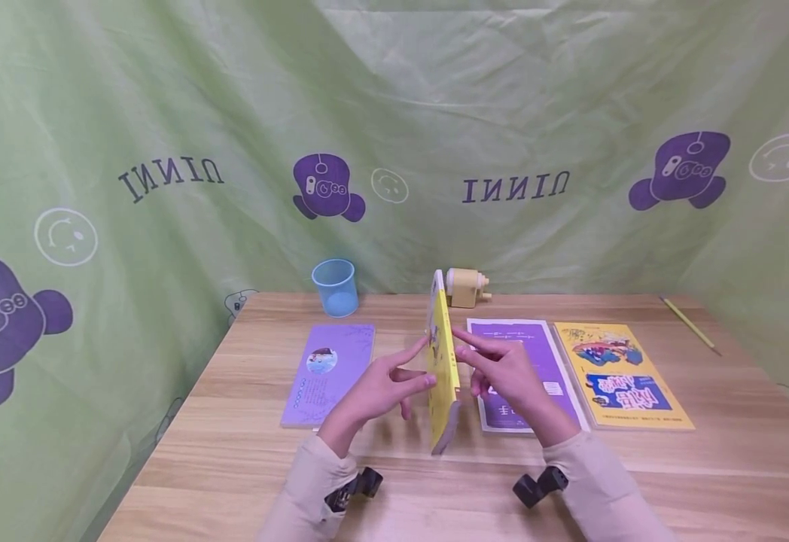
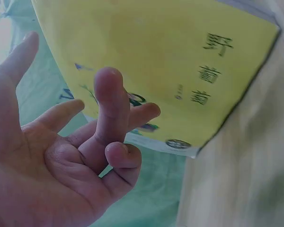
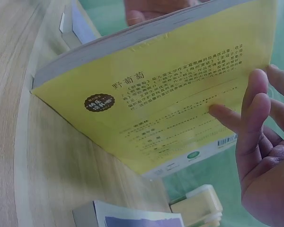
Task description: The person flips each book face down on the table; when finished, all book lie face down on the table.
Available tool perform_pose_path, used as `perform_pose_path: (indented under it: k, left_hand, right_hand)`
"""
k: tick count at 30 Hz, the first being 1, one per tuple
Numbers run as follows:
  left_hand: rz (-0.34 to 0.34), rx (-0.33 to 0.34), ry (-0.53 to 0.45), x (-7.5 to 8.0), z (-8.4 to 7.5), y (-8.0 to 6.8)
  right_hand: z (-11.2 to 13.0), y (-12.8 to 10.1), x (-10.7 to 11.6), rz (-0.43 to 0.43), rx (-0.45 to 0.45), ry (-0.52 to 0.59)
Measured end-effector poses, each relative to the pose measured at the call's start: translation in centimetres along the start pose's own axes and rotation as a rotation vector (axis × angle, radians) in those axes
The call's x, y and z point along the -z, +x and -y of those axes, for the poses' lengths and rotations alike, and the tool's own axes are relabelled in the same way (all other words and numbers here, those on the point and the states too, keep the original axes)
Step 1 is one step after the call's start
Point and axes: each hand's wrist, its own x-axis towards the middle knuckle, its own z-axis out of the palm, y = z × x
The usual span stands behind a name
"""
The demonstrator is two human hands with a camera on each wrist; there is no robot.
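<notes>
A yellow book (image 1: 443, 354) stands on edge above the middle of the wooden table, its covers facing left and right. My left hand (image 1: 382, 385) is at its left cover, index finger and thumb reaching to it. On the other side, extended fingers of my right hand (image 1: 505, 370) meet the right cover. The left wrist view shows the front cover (image 2: 180, 52) with large characters and part of a picture. Printed text, a dark round badge and a barcode fill the back cover (image 3: 170, 94) in the right wrist view.
A purple book (image 1: 336, 376) lies at left; a white-bordered purple book (image 1: 526, 331) and an orange-yellow book (image 1: 618, 376) lie at right. Behind are a blue cup (image 1: 336, 290) and a beige crank sharpener (image 1: 464, 288). A pencil (image 1: 691, 325) lies far right, before a green curtain (image 1: 421, 90).
</notes>
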Motion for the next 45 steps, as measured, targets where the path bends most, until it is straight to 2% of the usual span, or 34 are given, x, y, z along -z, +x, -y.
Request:
perform_pose_path:
  k: [8,13,18,22,25,36,45]
  left_hand:
    - [-0.026,-0.025,-0.029,0.8,-0.7,-0.5]
    - [-0.033,-0.058,-0.037,1.5,-0.8,-0.7]
    - [-0.029,-0.069,-0.035,1.7,-0.9,-0.8]
    - [-0.023,-0.069,-0.027,1.8,-0.9,-0.8]
    - [-0.021,-0.062,-0.026,1.9,-0.9,-0.8]
    - [-0.005,-0.061,-0.025,2.3,-0.9,-0.9]
    - [0.065,-0.069,-0.071,3.6,-0.8,-1.3]
  right_hand:
    - [-0.8,0.1,-0.6,0.047,-0.037,-0.031]
    - [-1.8,0.2,-0.8,0.066,-0.079,-0.124]
    - [-3.3,0.2,-0.9,0.148,-0.126,-0.173]
    - [-4.1,-0.1,-1.2,0.237,-0.130,-0.186]
    - [-4.5,-0.3,-1.4,0.268,-0.145,-0.201]
    - [-5.0,-0.6,-2.0,0.240,-0.153,-0.206]
    - [-5.1,-0.5,-2.5,0.228,-0.135,-0.238]
